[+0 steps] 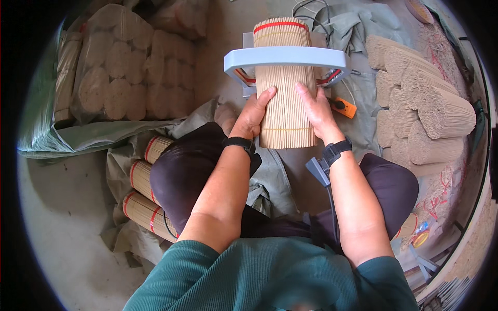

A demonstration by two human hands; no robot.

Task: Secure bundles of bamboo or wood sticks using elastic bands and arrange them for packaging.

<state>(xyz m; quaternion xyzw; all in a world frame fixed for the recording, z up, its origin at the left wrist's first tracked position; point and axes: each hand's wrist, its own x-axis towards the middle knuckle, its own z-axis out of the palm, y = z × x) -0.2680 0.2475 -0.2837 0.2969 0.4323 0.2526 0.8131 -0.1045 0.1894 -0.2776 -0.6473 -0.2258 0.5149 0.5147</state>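
Note:
Both my hands grip a thick bundle of thin bamboo sticks (286,111) from its two sides. My left hand (252,113) presses on its left side with the thumb on top, and my right hand (317,110) mirrors that on the right. The bundle passes under the pale blue-grey arch (288,55) of a banding machine, its far end sticking out beyond. A red band circles the far end; thin yellowish bands show near both ends. Red strips line the inside of the arch's legs. The undersides of the bundle and my fingers are hidden.
Several red-banded stick bundles (148,215) lie beside my left knee. To the right is a pile of loose-ended bundles (415,103). Bagged bundles (119,67) stand at the far left. An orange power socket (343,107) and cables lie right of the machine.

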